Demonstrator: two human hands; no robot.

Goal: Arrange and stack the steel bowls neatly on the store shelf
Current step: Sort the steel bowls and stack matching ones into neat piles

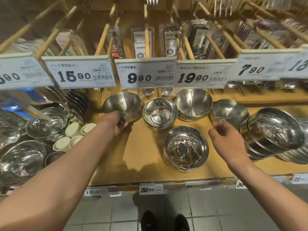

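My left hand (115,125) grips the near rim of a steel bowl (122,105), tilted and lifted off the wooden shelf (143,160). To its right stands a stack of shiny bowls (160,113), then a matte bowl stack (193,105) and a single matte bowl (229,111). Nearer the front edge sits another shiny stack (185,146). My right hand (227,140) hovers between that front stack and the single bowl, fingers loosely curled and holding nothing.
A leaning stack of larger steel bowls (273,134) fills the right side. On the left are steel basins (45,124) and small white cups (73,130). Price tags (147,73) hang on hooks above the shelf. Grey tiled floor lies below.
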